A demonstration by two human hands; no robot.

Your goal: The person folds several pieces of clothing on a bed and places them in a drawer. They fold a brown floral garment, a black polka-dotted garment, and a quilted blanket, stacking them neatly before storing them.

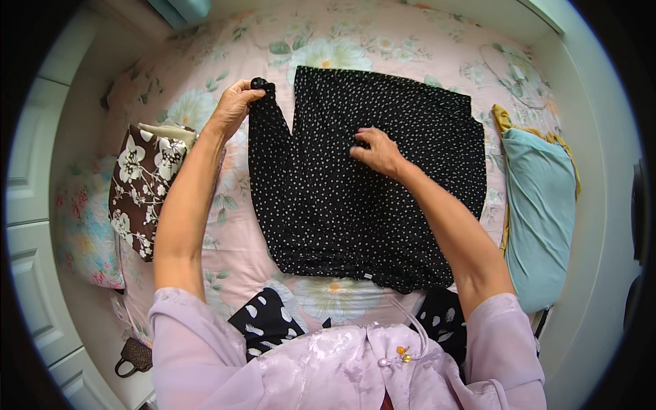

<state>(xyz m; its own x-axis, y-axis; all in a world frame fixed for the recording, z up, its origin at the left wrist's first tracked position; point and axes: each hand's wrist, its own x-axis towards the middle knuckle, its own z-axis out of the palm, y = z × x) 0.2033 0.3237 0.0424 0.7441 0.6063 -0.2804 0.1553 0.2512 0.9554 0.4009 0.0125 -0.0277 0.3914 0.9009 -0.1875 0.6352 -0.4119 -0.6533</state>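
Note:
A black blouse with small white dots (348, 195) lies spread out on a pink floral bedsheet (230, 205). Its gathered neckline, with a small white tag, faces me. My left hand (233, 105) pinches the cuff of the sleeve on the left, which lies alongside the body of the garment. Over the middle of the blouse is my right hand (378, 150), fingers loosely bent and nothing seen in them. Whether it touches the cloth I cannot tell. The sleeve on the right is not plainly visible.
Folded brown cloth with white flowers (136, 189) lies at left beside a floral pillow (89, 220). On the right is a folded light-blue garment (538, 215) over mustard cloth (502, 119). A white cable (517, 72) rests at the far right. White cabinet doors (31, 179) border the left.

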